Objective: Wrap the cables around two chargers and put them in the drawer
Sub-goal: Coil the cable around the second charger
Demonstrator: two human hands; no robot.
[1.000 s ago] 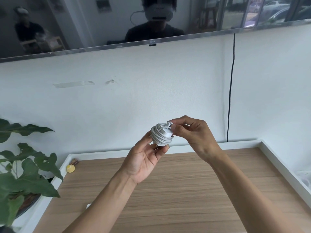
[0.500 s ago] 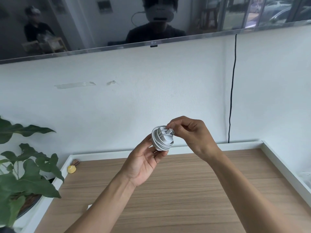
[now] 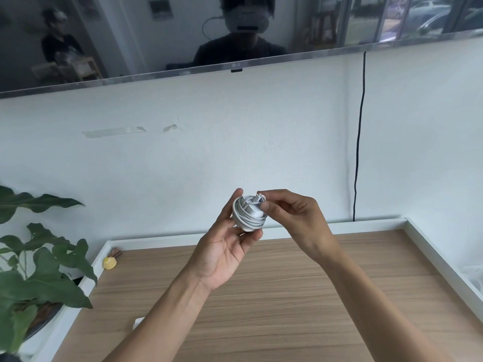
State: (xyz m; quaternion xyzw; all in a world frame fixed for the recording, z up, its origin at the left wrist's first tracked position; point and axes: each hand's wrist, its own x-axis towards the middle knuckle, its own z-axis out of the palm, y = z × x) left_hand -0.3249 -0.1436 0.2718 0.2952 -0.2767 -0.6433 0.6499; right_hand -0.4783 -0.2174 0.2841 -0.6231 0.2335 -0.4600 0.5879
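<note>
I hold a white charger [image 3: 247, 214] in the air above the wooden cabinet top, its white cable wound round it in several loops. My left hand [image 3: 224, 249] cradles the bundle from below and the left, fingers and thumb curled round it. My right hand [image 3: 292, 215] pinches the cable's end plug at the top right of the bundle. A small white object [image 3: 138, 322] peeks out beside my left forearm; I cannot tell what it is. No drawer is in view.
The wooden top [image 3: 287, 296] has a raised white rim [image 3: 431, 246] at the back and sides. A potted plant [image 3: 39, 270] stands at the left. A small yellow object [image 3: 109, 263] lies in the back left corner. A black cable [image 3: 359, 142] hangs down the wall below a mounted TV [image 3: 183, 32].
My right hand has shifted the cable end across the top of the bundle. Both hands stay close together at about the same height.
</note>
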